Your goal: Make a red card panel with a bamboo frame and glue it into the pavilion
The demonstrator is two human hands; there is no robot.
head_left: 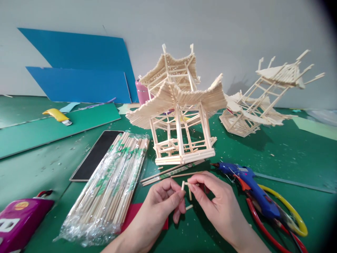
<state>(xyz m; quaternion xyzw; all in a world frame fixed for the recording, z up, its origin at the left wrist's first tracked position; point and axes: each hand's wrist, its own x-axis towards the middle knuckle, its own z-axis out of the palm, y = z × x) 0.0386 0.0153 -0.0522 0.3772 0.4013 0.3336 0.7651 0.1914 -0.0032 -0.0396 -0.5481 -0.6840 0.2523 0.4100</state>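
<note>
My left hand [168,198] pinches a short cut piece of wooden chopstick [183,185] upright between thumb and fingers. Close by on its right, my right hand [214,195] has thumb and forefinger closed on another short chopstick piece [186,183], whose end meets or nearly meets the first. Below the fingertips, further short pieces [190,194] show; whether they are held or lie on the table, I cannot tell. Just beyond my hands lie long chopsticks [172,172], some in a printed wrapper. Behind them stands a pavilion model [181,105] built of sticks with a curved roof.
A plastic bag of chopsticks [113,182] lies left, partly over a dark flat panel [92,158]. On the right rest a blue glue gun [244,175] and red-and-yellow-handled pliers [300,221]. A second stick model [263,98] leans behind. A yellow cutter [56,115] and purple tool [23,218] are left.
</note>
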